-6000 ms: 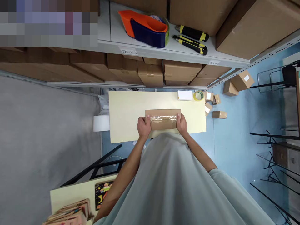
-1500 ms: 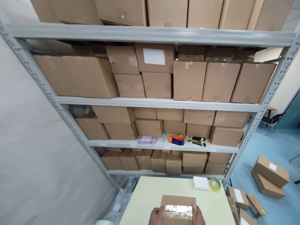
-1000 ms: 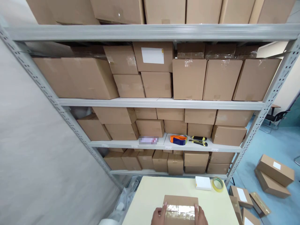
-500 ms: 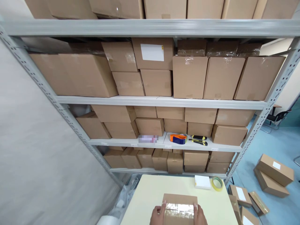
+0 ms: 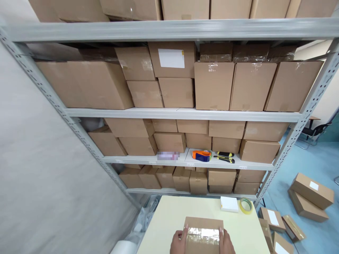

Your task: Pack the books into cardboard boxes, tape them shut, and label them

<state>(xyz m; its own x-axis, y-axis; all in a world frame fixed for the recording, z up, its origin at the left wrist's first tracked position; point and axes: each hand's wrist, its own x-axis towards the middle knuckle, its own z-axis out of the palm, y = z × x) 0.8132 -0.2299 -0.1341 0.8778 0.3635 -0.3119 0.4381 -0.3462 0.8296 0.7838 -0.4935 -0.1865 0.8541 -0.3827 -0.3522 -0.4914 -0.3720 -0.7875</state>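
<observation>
Left hand (image 5: 178, 243), right hand (image 5: 226, 243) grasp taped cardboard box (image 5: 202, 237) by opposite sides; white box (image 5: 229, 204) beside tape roll (image 5: 245, 212) on table (image 5: 169, 220).

Room beyond held box (image 5: 203, 235), then shelving (image 5: 182, 114)

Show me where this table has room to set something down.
The cream table is bare left of the left hand and beyond the taped carton, left of the white box. Another patch lies right of the right hand, nearer than the tape roll. Box and roll crowd the far right corner.
</observation>
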